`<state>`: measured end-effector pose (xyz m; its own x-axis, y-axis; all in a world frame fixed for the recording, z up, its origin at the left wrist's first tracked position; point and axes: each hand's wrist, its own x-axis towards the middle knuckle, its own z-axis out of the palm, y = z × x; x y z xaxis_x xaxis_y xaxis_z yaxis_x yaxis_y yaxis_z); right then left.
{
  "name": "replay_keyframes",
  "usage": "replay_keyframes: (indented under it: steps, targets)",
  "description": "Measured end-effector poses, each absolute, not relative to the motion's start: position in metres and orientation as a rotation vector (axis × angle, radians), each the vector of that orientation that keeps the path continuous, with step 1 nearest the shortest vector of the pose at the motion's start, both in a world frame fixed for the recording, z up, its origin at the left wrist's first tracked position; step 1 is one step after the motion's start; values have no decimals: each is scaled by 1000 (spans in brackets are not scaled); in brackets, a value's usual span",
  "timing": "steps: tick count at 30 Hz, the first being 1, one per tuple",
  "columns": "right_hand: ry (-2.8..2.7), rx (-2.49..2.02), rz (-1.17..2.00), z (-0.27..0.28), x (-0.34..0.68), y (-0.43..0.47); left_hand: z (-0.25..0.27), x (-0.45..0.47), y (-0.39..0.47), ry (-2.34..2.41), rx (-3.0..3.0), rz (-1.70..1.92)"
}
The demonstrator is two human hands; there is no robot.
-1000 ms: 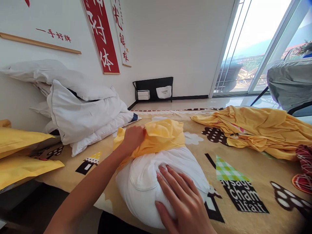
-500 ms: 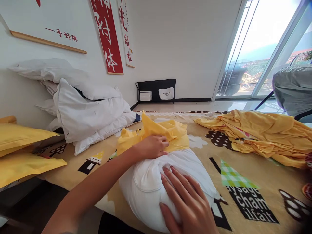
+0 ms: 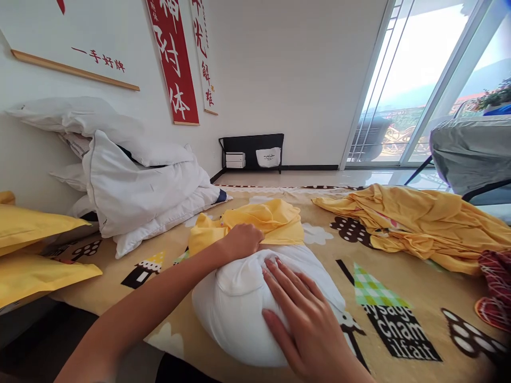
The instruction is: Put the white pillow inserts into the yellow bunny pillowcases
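Note:
A white pillow [image 3: 239,330] lies in front of me, bunched and rounded at the near end. Its far end sits inside a yellow pillowcase [image 3: 279,218], which is crumpled at the back. My left hand [image 3: 244,239] is closed on the near part of the pillowcase, its fingertips hidden in the cloth. With fingers stretched out, my right hand [image 3: 301,306] presses on the right side of the pillow, next to a fold in its top.
White pillows [image 3: 143,197] are heaped at the left against the wall. Yellow pillows [image 3: 40,274] lie at the near left edge. Crumpled yellow cloth [image 3: 419,218] rests at the right on the patterned bedspread [image 3: 303,367], near a dark red item [image 3: 497,287]. A grey-covered chair [image 3: 471,151] stands beyond.
My left hand has curled from spread fingers into a grip on the pillowcase. The pillowcase's raised tip has flattened. My right hand stays on the pillow, and the view has shifted slightly right.

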<state>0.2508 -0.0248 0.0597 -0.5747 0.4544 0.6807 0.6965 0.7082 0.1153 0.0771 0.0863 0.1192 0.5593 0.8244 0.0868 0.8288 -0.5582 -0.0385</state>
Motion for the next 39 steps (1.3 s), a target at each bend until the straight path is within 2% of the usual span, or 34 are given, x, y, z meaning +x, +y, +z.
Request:
replay_keyframes:
  steps: [5, 8, 11, 17, 20, 25, 30, 34, 39]
  targets:
    - [-2424, -1039, -225, 68, 248, 5, 118, 71, 94, -1729, -2988, -775]
    - [-2502, -1080, -84, 69, 241, 27, 118, 74, 93, -1831, -2966, -953]
    - [-2503, -1127, -61, 64, 236, 47, 124, 81, 83, -1739, -2976, -892]
    - [-2335, -1201, -128, 40, 250, 58, 118, 104, 49, -1651, -2677, -279]
    - [-2167, -1177, -205, 26, 263, 44, 104, 112, 41, -1565, -2589, -166]
    - [-1782, -1230, -476, -2, 282, 0, 96, 110, 42, -1584, -2612, -134]
    - [-1776, -1340, -308, -19, 278, -18, 105, 105, 48, -1541, -2655, -188]
    - [-1926, -1196, -207, 7, 260, -2, 117, 101, 59, -1705, -2596, -231]
    - [-2194, -1091, -149, 57, 229, 12, 129, 87, 64, -1871, -2446, -512]
